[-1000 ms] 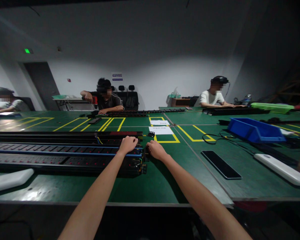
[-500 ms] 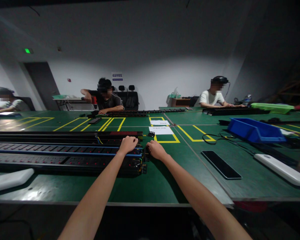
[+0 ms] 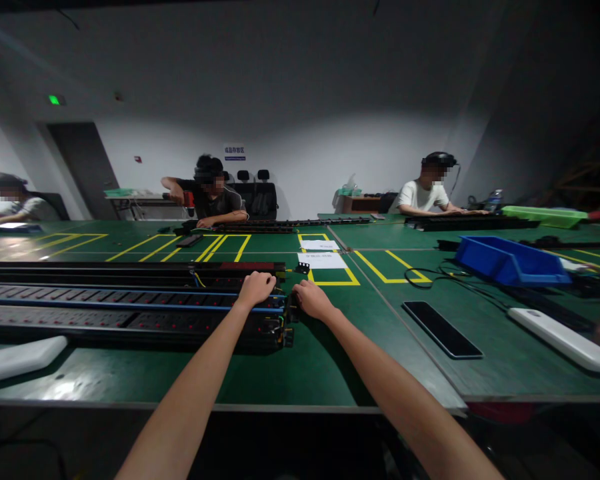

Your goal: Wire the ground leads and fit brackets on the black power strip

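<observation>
Lying parallel to the near edge of the green-topped table [image 3: 130, 377], the long black strip unit with blue edging and red dots [image 3: 130, 301] adjoins a plain black rail [image 3: 105, 269] on its far side. The left hand [image 3: 258, 289] rests on top near the unit's right end and the right hand [image 3: 313, 299], fingers bent, is at that end; whether either is clamped cannot be told. Beyond are white printed paper sheets [image 3: 323, 261]; rightward, back from the near edge, lie a flat black rectangular phone [image 3: 441, 329] and a blue plastic bin [image 3: 510, 261].
</observation>
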`<state>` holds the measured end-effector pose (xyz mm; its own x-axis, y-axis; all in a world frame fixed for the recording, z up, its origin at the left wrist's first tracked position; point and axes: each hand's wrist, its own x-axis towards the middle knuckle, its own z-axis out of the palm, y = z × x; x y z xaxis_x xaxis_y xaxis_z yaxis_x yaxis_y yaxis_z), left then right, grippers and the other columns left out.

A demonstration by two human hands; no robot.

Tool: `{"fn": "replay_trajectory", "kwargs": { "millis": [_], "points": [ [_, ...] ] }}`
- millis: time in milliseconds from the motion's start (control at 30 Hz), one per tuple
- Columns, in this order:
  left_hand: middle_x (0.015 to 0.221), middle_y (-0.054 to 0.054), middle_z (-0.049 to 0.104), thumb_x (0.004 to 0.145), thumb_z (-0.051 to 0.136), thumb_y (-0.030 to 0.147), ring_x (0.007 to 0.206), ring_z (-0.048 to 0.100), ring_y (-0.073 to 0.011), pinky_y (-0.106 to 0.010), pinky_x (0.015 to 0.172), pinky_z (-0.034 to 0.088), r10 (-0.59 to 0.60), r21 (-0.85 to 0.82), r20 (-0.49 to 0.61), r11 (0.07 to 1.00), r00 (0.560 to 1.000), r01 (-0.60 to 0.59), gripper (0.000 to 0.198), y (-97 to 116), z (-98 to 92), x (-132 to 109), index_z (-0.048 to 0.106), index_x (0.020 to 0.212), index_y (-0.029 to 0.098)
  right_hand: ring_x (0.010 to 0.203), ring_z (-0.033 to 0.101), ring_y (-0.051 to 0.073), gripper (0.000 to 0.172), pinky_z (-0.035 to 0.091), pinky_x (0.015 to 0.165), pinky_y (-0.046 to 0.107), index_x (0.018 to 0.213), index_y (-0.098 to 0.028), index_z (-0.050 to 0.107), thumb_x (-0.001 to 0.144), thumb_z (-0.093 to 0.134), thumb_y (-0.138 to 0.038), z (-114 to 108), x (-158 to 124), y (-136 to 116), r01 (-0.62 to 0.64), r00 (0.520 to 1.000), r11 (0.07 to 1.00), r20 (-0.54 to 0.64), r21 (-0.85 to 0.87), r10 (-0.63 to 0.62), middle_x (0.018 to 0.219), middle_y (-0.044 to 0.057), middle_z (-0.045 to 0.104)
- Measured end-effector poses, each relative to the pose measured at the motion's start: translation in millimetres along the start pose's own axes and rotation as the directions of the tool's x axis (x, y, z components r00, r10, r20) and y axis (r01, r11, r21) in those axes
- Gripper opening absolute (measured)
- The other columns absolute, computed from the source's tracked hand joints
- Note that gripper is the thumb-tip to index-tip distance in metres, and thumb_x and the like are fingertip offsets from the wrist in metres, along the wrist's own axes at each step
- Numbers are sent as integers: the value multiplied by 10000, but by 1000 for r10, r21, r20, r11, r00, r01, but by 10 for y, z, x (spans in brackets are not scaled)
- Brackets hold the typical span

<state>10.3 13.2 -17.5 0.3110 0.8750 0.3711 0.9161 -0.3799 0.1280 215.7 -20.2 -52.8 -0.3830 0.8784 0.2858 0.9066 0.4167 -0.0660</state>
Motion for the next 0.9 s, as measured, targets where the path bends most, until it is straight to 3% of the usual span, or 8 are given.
{"fn": "replay_trajectory", "kwargs": {
  "millis": [900],
  "points": [
    [900, -92, 752, 1003, 354, 383, 923, 678, -251, -320, 820, 456, 0, 5, 1, 1000, 1000, 0, 458, -8, 8, 3, 728, 795, 221, 1000, 552, 236, 288, 390, 825, 295, 1133, -165, 671, 963, 445, -109, -23, -4, -12, -1, 1000, 1000, 7, 8, 1, 1060, 123, 639]
  ]
}}
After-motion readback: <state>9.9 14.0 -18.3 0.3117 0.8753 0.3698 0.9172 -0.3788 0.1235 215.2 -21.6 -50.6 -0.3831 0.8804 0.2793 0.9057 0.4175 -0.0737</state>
